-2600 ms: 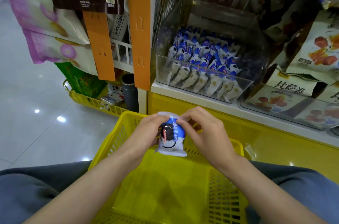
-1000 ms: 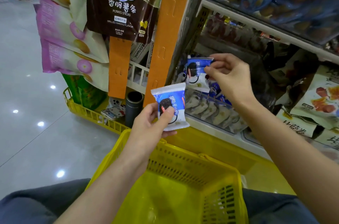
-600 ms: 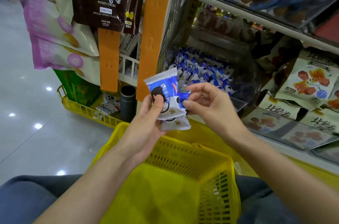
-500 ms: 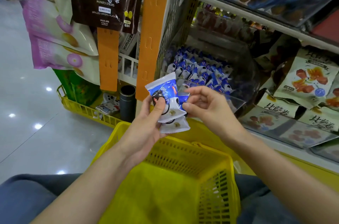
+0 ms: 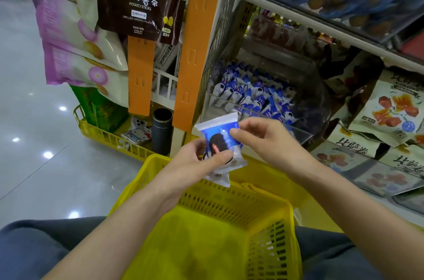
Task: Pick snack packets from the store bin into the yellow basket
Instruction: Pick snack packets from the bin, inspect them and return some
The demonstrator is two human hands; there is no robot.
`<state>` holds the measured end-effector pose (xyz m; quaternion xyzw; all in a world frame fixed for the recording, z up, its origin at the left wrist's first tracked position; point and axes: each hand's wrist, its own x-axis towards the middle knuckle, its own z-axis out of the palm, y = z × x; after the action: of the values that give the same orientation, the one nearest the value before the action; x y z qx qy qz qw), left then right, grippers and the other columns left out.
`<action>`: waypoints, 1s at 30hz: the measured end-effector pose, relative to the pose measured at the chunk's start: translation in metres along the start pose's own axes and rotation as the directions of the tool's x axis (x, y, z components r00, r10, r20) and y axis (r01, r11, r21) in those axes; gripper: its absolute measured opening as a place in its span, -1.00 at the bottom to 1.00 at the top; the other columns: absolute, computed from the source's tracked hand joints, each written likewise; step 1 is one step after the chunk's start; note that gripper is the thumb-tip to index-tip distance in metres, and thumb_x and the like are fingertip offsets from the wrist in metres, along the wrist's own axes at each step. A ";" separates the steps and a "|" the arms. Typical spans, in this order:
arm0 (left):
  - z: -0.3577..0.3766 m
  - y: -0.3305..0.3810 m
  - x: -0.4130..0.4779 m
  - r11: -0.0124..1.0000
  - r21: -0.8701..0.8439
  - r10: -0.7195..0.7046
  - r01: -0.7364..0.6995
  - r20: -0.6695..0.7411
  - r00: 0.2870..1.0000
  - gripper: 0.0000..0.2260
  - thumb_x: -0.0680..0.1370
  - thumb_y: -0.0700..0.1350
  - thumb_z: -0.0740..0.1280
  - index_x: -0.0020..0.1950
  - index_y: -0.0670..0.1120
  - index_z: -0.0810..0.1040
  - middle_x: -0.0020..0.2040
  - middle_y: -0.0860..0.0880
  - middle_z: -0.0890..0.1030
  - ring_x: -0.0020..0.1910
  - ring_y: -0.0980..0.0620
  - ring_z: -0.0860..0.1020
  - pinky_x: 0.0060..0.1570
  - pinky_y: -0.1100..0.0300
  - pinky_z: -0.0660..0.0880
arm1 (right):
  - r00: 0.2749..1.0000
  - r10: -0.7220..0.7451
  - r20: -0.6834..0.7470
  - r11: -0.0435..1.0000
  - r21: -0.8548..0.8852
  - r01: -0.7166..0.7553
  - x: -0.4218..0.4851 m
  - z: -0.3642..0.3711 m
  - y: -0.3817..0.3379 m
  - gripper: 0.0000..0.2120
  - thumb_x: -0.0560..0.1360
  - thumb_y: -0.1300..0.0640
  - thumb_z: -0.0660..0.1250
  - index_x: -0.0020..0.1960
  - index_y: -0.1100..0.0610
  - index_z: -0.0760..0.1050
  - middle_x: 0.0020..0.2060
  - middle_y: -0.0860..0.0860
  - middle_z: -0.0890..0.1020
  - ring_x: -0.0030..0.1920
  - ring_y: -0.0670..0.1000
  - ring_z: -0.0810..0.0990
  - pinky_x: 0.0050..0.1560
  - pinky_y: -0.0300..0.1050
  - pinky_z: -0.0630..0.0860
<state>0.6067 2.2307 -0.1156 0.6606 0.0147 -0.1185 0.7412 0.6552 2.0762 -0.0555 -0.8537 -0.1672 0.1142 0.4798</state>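
Yellow basket (image 5: 229, 197): directly below the grip, resting on the person's lap. Neither held packet has gone into it yet, so I judge the drop to be the next step.
Store bin (image 5: 298, 129): above and beyond the grip, on the shelf. A second ago the right hand was up at it lifting a packet. That hand has since come back down to the left one, so one more packet is out of the bin.
Left hand (image 5: 197, 165): clenched on the held packets (image 5: 220, 142), thumb across the front and fingers behind. It carried one packet before and now carries two, stacked.
Right hand (image 5: 266, 140): thumb and forefinger pinch the front packet's upper right corner, just above the left thumb. The hand-over looks nearly complete.
Bin packets (image 5: 252, 94): many stand in rows beyond the grip, so the picking seems far from done.
Held packets, look: the front one is upright, blue above and white below, with a dark round biscuit picture and a crimped top edge. The second shows only its white crimped end below the grip. The film is glossy and likely slippery.
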 end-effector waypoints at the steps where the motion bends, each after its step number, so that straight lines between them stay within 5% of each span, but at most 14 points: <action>1: -0.001 0.000 0.001 1.000 -0.012 0.004 -0.005 -0.013 1.000 -0.48 0.29 0.12 0.41 0.20 -0.03 0.50 0.10 0.03 0.62 0.04 0.19 0.58 -0.11 0.41 0.48 | 1.000 0.007 -0.026 1.000 0.029 -0.006 0.005 -0.004 -0.003 -0.86 0.50 0.14 0.32 -0.24 0.07 0.55 -0.35 -0.08 0.65 -0.30 -0.18 0.60 -0.27 -0.34 0.51; 4: -0.005 0.001 0.006 0.999 -0.054 -0.004 -0.003 -0.113 0.994 -0.66 0.45 0.02 0.37 0.20 0.01 0.48 0.09 0.05 0.61 -0.14 0.35 0.58 -0.34 0.56 0.39 | 0.958 0.003 -0.285 0.995 0.093 0.025 0.028 -0.027 -0.013 -0.84 0.52 0.13 0.30 -0.23 0.08 0.53 -0.32 0.03 0.63 -0.38 -0.09 0.57 -0.36 -0.26 0.50; 8: -0.010 0.001 0.012 0.997 -0.072 -0.017 -0.001 -0.251 0.968 -0.76 0.53 -0.05 0.31 0.19 0.02 0.48 0.08 0.04 0.61 -0.17 0.29 0.58 -0.38 0.45 0.41 | 0.856 0.023 -0.517 0.999 0.039 -0.003 0.076 -0.054 -0.013 -0.91 0.53 0.10 0.30 -0.15 0.06 0.48 -0.28 -0.02 0.62 -0.37 -0.13 0.62 -0.25 -0.27 0.59; 13: -0.014 0.004 0.017 0.996 -0.085 -0.044 0.022 -0.267 0.963 -0.83 0.55 -0.05 0.28 0.13 0.05 0.52 0.04 0.03 0.62 -0.09 0.20 0.57 -0.31 0.35 0.42 | 0.915 0.255 -0.311 0.944 -0.123 -0.305 0.126 -0.040 0.007 -0.65 0.51 0.15 0.33 0.25 0.18 0.36 -0.09 0.12 0.58 -0.30 0.00 0.62 -0.28 -0.18 0.62; 15: -0.014 0.005 0.019 0.995 -0.098 -0.060 0.034 -0.272 0.960 -0.82 0.55 -0.05 0.29 0.14 0.05 0.52 0.03 0.02 0.62 -0.07 0.19 0.57 -0.28 0.32 0.42 | 0.941 0.278 -0.191 0.937 -0.162 -0.310 0.135 -0.032 0.010 -0.69 0.51 0.16 0.33 0.21 0.09 0.34 -0.16 0.13 0.60 -0.37 -0.03 0.62 -0.38 -0.25 0.60; 19: -0.017 0.007 0.021 0.991 -0.132 -0.077 0.039 -0.290 0.954 -0.86 0.54 -0.07 0.30 0.09 0.06 0.52 0.03 0.01 0.62 -0.05 0.14 0.59 -0.22 0.26 0.48 | 0.966 0.257 0.004 0.912 -0.331 -0.242 0.148 -0.026 0.011 -0.88 0.51 0.11 0.33 -0.03 0.12 0.43 -0.27 0.17 0.61 -0.31 0.05 0.63 -0.20 -0.16 0.61; 23: -0.021 0.007 0.023 0.984 -0.172 -0.087 0.035 -0.299 0.950 -0.83 0.53 -0.09 0.32 0.12 0.02 0.52 0.03 -0.02 0.63 -0.04 0.07 0.62 -0.07 0.14 0.56 | 0.964 0.254 0.082 0.913 -0.349 -0.211 0.160 -0.019 0.013 -0.79 0.49 0.07 0.35 -0.20 0.17 0.40 -0.29 0.12 0.59 -0.39 -0.08 0.66 -0.33 -0.28 0.58; 27: -0.021 0.006 0.028 0.984 -0.176 -0.086 0.034 -0.294 0.952 -0.85 0.53 -0.08 0.32 0.09 0.05 0.52 0.01 0.00 0.63 -0.05 0.10 0.62 -0.15 0.23 0.53 | 0.947 0.294 0.131 0.885 -0.412 -0.218 0.169 -0.014 0.020 -0.68 0.48 -0.02 0.34 0.00 0.24 0.48 -0.04 0.37 0.61 -0.31 -0.08 0.68 0.16 0.11 0.52; 30: -0.018 0.008 0.030 0.982 -0.186 -0.088 0.036 -0.282 0.955 -0.85 0.53 -0.08 0.32 0.09 0.04 0.51 0.05 -0.05 0.62 0.05 0.00 0.59 0.05 0.05 0.53 | 0.937 0.323 0.131 0.893 -0.371 -0.256 0.166 -0.015 0.019 -0.57 0.48 -0.04 0.33 0.08 0.33 0.48 0.01 0.35 0.60 -0.19 -0.01 0.69 0.12 0.03 0.55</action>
<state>0.6402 2.2439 -0.1159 0.6007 0.1540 -0.0421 0.7833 0.8167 2.1210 -0.0693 -0.9256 -0.0999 0.2338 0.2805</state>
